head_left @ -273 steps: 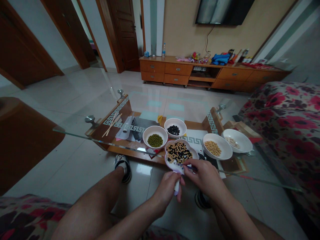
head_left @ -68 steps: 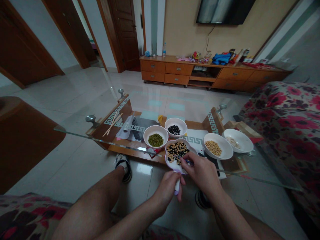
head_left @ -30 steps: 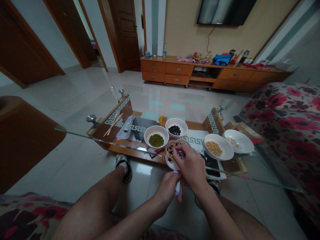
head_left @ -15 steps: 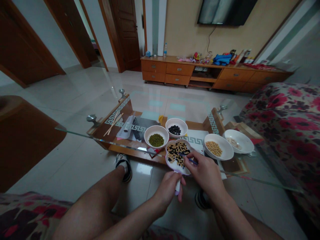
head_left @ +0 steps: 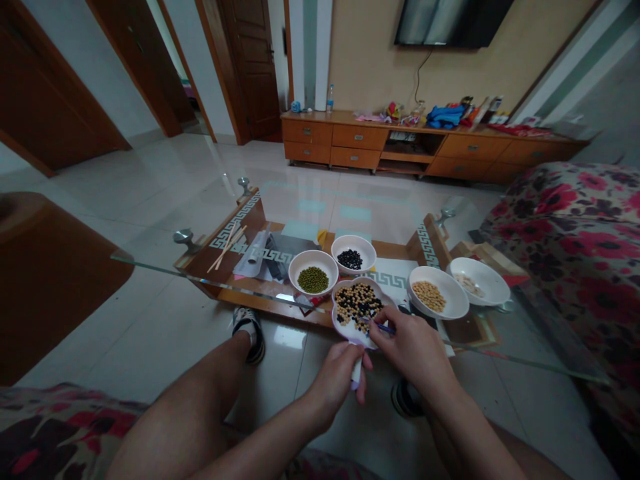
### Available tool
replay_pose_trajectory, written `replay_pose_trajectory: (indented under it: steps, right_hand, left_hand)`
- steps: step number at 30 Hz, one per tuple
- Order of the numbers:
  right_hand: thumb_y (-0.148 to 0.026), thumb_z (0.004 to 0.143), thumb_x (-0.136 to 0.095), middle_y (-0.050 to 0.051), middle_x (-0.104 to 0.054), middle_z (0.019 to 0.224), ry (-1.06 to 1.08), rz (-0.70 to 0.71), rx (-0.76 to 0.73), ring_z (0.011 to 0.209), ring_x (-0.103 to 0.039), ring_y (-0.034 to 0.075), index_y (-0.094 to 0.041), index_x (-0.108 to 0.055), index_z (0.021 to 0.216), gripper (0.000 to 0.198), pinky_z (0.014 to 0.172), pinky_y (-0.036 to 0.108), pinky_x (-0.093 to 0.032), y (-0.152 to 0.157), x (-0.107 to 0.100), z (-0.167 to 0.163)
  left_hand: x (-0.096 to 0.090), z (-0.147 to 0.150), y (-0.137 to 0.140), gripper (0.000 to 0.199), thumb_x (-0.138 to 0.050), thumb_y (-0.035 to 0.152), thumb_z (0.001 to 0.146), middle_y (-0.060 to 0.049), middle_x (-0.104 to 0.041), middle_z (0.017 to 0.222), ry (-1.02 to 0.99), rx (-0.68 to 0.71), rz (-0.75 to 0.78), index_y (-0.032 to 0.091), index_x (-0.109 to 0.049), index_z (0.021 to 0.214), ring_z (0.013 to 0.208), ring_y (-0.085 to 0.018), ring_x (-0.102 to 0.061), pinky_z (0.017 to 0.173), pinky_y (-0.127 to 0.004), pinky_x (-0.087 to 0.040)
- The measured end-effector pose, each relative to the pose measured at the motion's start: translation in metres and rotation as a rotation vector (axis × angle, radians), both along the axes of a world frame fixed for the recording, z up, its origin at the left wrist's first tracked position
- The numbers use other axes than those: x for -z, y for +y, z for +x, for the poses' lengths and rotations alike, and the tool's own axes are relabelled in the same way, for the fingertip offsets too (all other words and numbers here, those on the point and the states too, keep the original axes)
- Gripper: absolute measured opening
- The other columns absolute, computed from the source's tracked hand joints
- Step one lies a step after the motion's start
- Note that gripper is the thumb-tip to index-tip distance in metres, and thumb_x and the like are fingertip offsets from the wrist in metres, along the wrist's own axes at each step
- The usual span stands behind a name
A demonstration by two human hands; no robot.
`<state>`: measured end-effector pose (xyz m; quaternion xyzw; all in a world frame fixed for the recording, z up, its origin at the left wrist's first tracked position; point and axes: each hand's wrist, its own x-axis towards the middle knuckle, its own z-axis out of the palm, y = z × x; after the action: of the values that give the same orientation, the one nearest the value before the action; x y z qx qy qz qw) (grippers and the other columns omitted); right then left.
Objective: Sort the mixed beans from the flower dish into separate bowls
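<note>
My left hand (head_left: 336, 375) is closed around the white and purple handle of a flower-shaped dish (head_left: 354, 335). Mixed black and yellow beans (head_left: 361, 301) lie in this dish, at the table's near edge. Pinched in my right hand (head_left: 413, 341) are slim blue-purple tweezers (head_left: 384, 327), their tips low among the beans; whether they grip one is too small to tell. Just beyond the dish stand a white bowl of green beans (head_left: 313, 280) and another of black beans (head_left: 349, 259). To the right, one white bowl holds yellow beans (head_left: 429, 297) and another some pale pieces (head_left: 470, 285).
The bowls stand on a glass table (head_left: 165, 265) with a see-through top and a wooden shelf below. Wooden chopsticks (head_left: 227, 248) show at its left. A flowered sofa (head_left: 590, 220) is at the right; a long cabinet (head_left: 360, 139) lines the far wall.
My right hand has drawn the tweezers slightly down and toward me within the dish. The left hand keeps its hold on the handle, and the bowls stay put.
</note>
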<state>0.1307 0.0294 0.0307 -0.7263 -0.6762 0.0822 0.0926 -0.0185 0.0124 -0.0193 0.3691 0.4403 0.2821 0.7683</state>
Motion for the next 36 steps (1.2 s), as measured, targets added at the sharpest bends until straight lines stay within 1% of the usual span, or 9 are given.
replay_pose_trajectory:
  steps: [5, 12, 16, 27, 33, 36]
  right_hand:
    - [-0.041, 0.082, -0.055, 0.001, -0.070, 0.069, -0.029, -0.001, -0.025, 0.064, -0.065, 0.019, -0.026, -0.067, 0.079, 0.019, 0.054, 0.025, -0.029, -0.0005, -0.0024, 0.0007]
    - [-0.040, 0.082, -0.055, 0.000, -0.070, 0.069, -0.023, -0.010, -0.019, 0.062, -0.064, 0.017, -0.026, -0.067, 0.081, 0.018, 0.052, 0.024, -0.028, -0.0002, -0.0044, 0.0008]
    - [-0.039, 0.083, -0.054, 0.000, -0.071, 0.070, -0.030, -0.009, -0.021, 0.063, -0.064, 0.018, -0.027, -0.067, 0.081, 0.018, 0.053, 0.025, -0.029, -0.0004, -0.0041, 0.0010]
    - [-0.038, 0.082, -0.053, 0.001, -0.071, 0.071, -0.022, 0.001, -0.028, 0.064, -0.064, 0.017, -0.026, -0.067, 0.082, 0.018, 0.053, 0.025, -0.028, 0.0008, -0.0007, 0.0015]
    - [-0.039, 0.083, -0.053, 0.001, -0.070, 0.070, -0.029, -0.017, -0.023, 0.065, -0.064, 0.018, -0.026, -0.067, 0.082, 0.019, 0.052, 0.025, -0.026, 0.0008, -0.0026, 0.0001]
    - [-0.039, 0.083, -0.053, 0.001, -0.071, 0.072, -0.027, -0.024, -0.023, 0.066, -0.065, 0.018, -0.026, -0.067, 0.082, 0.019, 0.053, 0.025, -0.028, 0.0012, -0.0029, -0.0006]
  left_hand:
    - [-0.0014, -0.0010, -0.0007, 0.036, -0.038, 0.049, 0.081, 0.004, -0.043, 0.033, 0.010, -0.008, -0.013, 0.020, -0.054, 0.069, 0.036, -0.012, -0.039, 0.050, -0.026, -0.029]
    - [-0.0018, -0.0002, -0.0002, 0.037, -0.038, 0.050, 0.081, 0.004, -0.043, 0.032, 0.006, -0.004, -0.003, 0.019, -0.054, 0.069, 0.035, -0.012, -0.038, 0.048, -0.026, -0.027]
    - [-0.0026, -0.0002, -0.0003, 0.036, -0.038, 0.050, 0.080, 0.004, -0.043, 0.033, -0.001, -0.005, -0.020, 0.020, -0.054, 0.069, 0.034, -0.011, -0.037, 0.047, -0.026, -0.026]
    - [-0.0013, 0.0001, 0.0003, 0.038, -0.039, 0.053, 0.080, 0.004, -0.043, 0.033, -0.008, 0.000, -0.005, 0.020, -0.054, 0.069, 0.035, -0.012, -0.038, 0.049, -0.026, -0.026]
    - [-0.0017, -0.0004, 0.0002, 0.036, -0.038, 0.050, 0.081, 0.004, -0.042, 0.033, -0.007, 0.000, -0.009, 0.019, -0.054, 0.069, 0.035, -0.012, -0.038, 0.049, -0.026, -0.026]
    - [-0.0017, -0.0001, -0.0003, 0.036, -0.038, 0.049, 0.082, 0.004, -0.042, 0.033, 0.001, -0.003, -0.011, 0.019, -0.054, 0.069, 0.036, -0.012, -0.038, 0.049, -0.026, -0.026]
